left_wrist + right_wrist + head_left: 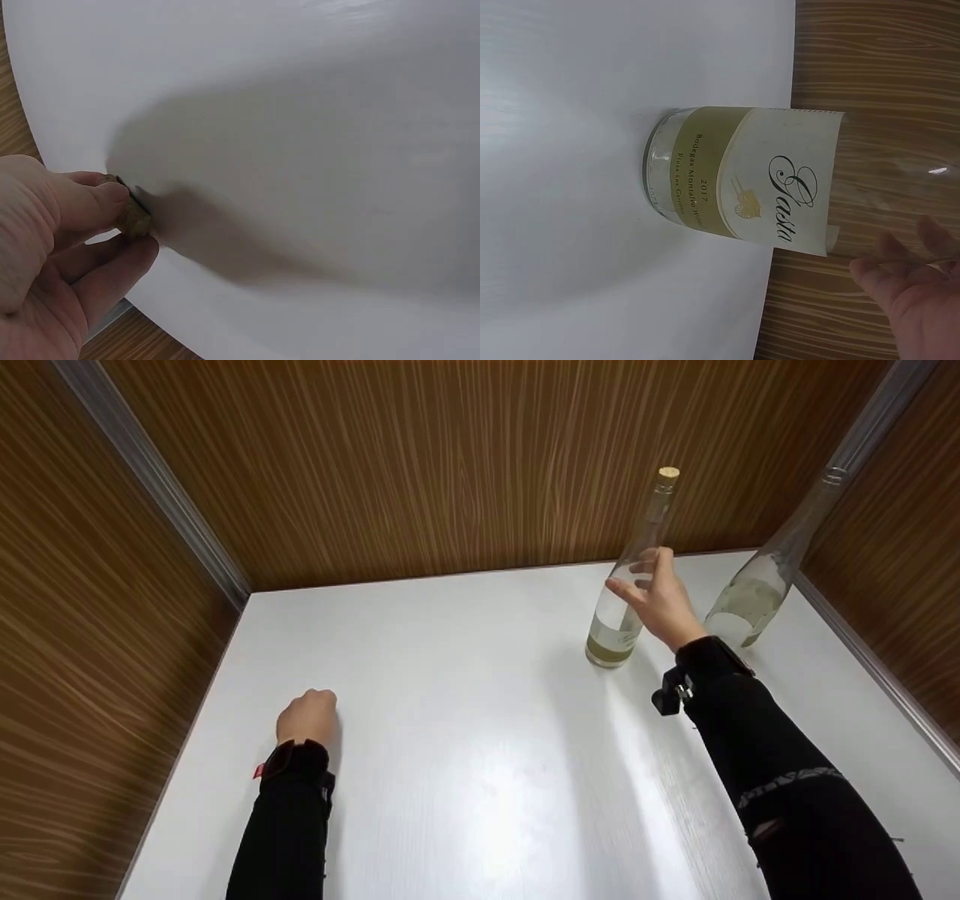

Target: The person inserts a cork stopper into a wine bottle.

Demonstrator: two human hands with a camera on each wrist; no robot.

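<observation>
White bench (480, 750) inside a wood-panelled booth is carrying two tall clear bottles at the far right. The corked bottle (630, 585) is standing upright on the bench, left of the second bottle (757, 592), which is sitting uncorked near the right wall. Step in hand, as I judge it: handling the corked bottle while a loose cork is being kept ready.

The right hand (660, 600) is reaching onto the corked bottle's shoulder, fingers loosely spread around the glass and touching it; the right wrist view is showing fingertips behind the glass above the label, not a firm clamp.

The left hand (307, 718) is resting near-left on the bench, fingers curled, pinching a small cork (135, 217) between thumb and fingers.

Next move is probably calling for a firmer wrap on the bottle to steady it.
</observation>
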